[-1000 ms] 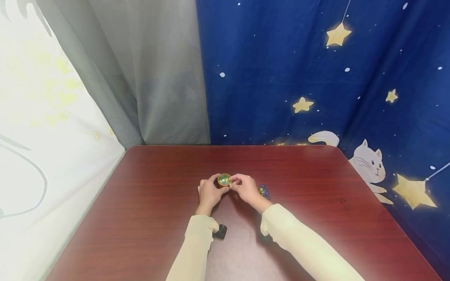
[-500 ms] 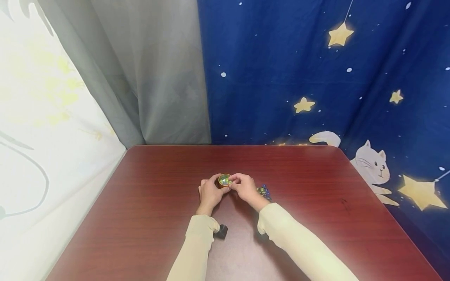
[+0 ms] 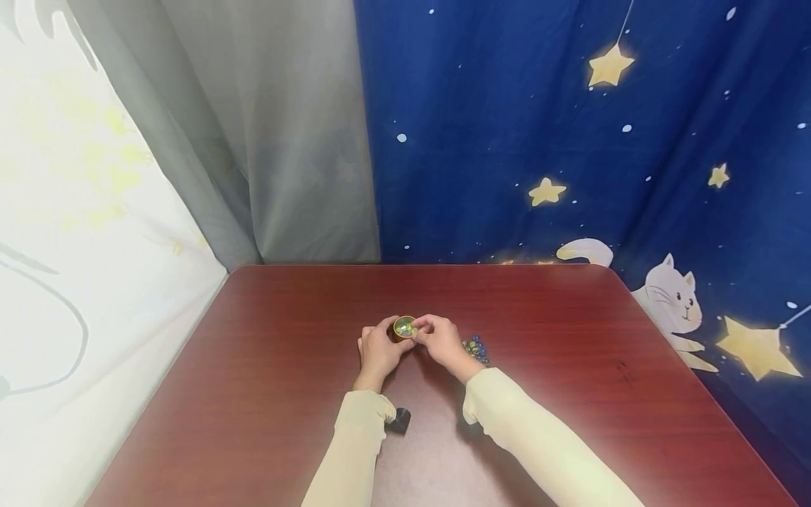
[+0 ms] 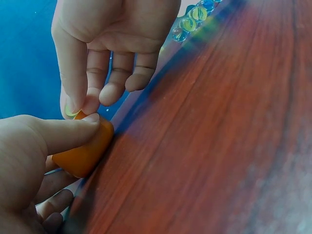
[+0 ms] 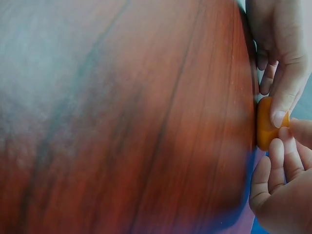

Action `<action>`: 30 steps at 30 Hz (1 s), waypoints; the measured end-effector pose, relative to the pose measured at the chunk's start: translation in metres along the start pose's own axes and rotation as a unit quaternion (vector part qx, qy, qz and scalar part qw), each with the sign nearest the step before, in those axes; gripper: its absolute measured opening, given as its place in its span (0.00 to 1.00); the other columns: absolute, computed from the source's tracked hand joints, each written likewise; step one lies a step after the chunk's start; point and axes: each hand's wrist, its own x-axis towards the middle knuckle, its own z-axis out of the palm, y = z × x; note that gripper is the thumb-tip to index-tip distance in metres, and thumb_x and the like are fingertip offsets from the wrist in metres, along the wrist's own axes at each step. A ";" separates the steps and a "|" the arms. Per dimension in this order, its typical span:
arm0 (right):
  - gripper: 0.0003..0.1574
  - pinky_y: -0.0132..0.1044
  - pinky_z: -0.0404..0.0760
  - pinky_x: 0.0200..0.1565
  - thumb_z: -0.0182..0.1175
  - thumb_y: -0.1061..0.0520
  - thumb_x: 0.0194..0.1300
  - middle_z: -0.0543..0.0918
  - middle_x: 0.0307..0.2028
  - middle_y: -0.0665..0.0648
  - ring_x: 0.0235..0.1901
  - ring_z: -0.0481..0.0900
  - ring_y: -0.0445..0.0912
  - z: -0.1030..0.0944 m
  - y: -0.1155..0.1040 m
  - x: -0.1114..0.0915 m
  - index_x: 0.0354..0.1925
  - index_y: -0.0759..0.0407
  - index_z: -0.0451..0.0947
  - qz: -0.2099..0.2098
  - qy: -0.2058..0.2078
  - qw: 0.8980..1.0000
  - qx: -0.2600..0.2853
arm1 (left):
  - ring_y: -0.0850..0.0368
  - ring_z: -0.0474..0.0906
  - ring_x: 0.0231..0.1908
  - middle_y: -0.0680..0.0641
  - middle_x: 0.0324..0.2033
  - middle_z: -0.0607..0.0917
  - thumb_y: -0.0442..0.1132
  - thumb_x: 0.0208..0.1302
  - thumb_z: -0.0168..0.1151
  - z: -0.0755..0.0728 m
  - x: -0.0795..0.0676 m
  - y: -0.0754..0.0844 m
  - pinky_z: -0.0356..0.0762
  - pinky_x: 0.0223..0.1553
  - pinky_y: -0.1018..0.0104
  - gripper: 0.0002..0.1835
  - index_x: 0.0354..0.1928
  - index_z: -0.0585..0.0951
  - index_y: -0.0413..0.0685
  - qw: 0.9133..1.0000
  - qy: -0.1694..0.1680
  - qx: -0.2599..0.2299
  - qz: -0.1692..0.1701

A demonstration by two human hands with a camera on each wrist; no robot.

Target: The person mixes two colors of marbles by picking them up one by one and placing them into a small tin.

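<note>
My left hand (image 3: 380, 350) grips a small orange cup (image 4: 85, 151) by its side, thumb near the rim. Glass marbles (image 3: 403, 327) with green and yellow in them show through the cup's mouth in the head view. At the right edge of that mouth, my right hand (image 3: 441, 339) pinches a marble (image 4: 71, 111) between thumb and fingertips; most of it is covered by them. In the left wrist view, the right hand's other fingers hang loosely curled. The right wrist view shows both hands meeting at the cup.
A cluster of several blue and yellow-green marbles (image 3: 476, 346) lies on the reddish wooden table (image 3: 285, 366), just right of the right wrist. A black cylindrical object (image 3: 399, 421) is beside the left cuff. Curtains (image 3: 304, 141) hang behind the table.
Both hands stay at the cup. The right forearm has shifted slightly left, and a bit more of the marble cluster shows beside it.
</note>
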 end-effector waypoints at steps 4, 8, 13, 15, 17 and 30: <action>0.10 0.35 0.76 0.31 0.67 0.65 0.58 0.82 0.24 0.49 0.25 0.78 0.40 0.001 0.001 -0.002 0.41 0.60 0.84 0.006 -0.009 1.000 0.008 | 0.46 0.69 0.46 0.46 0.46 0.86 0.51 0.45 0.79 0.001 -0.002 -0.002 0.59 0.48 0.50 0.34 0.56 0.81 0.48 1.000 0.004 -0.002 0.001; 0.10 0.34 0.76 0.30 0.68 0.65 0.57 0.82 0.24 0.49 0.25 0.77 0.40 0.001 0.002 -0.003 0.40 0.61 0.84 0.009 -0.017 1.000 0.012 | 0.46 0.70 0.45 0.46 0.45 0.86 0.52 0.44 0.79 0.001 -0.002 -0.003 0.59 0.48 0.50 0.35 0.55 0.82 0.48 1.000 0.007 0.001 0.007; 0.10 0.34 0.75 0.31 0.68 0.65 0.57 0.83 0.25 0.50 0.25 0.77 0.39 -0.001 0.000 -0.004 0.40 0.62 0.84 0.008 -0.020 1.000 0.010 | 0.45 0.70 0.45 0.46 0.44 0.86 0.52 0.43 0.80 0.001 -0.002 -0.003 0.59 0.46 0.49 0.35 0.55 0.82 0.47 1.000 0.011 0.003 0.012; 0.10 0.34 0.75 0.30 0.67 0.65 0.57 0.83 0.25 0.50 0.25 0.78 0.40 -0.002 -0.001 -0.004 0.40 0.62 0.84 0.003 -0.020 1.000 0.009 | 0.45 0.70 0.45 0.46 0.44 0.86 0.52 0.43 0.80 0.000 -0.002 -0.003 0.59 0.47 0.49 0.35 0.55 0.82 0.47 1.000 0.011 0.003 0.012; 0.09 0.34 0.75 0.30 0.67 0.65 0.57 0.84 0.25 0.50 0.24 0.77 0.40 -0.004 -0.001 -0.005 0.39 0.62 0.84 -0.003 -0.020 1.000 0.007 | 0.45 0.70 0.45 0.46 0.45 0.86 0.52 0.43 0.80 0.000 -0.002 -0.003 0.59 0.47 0.49 0.35 0.55 0.82 0.47 1.000 0.011 0.004 0.012; 0.04 0.37 0.79 0.27 0.65 0.63 0.61 0.85 0.26 0.59 0.25 0.82 0.48 -0.018 0.008 -0.018 0.36 0.61 0.84 -0.021 -0.061 0.996 0.066 | 0.44 0.70 0.48 0.46 0.47 0.85 0.50 0.43 0.80 0.002 0.001 -0.001 0.59 0.50 0.50 0.36 0.57 0.81 0.48 1.000 0.005 0.010 0.006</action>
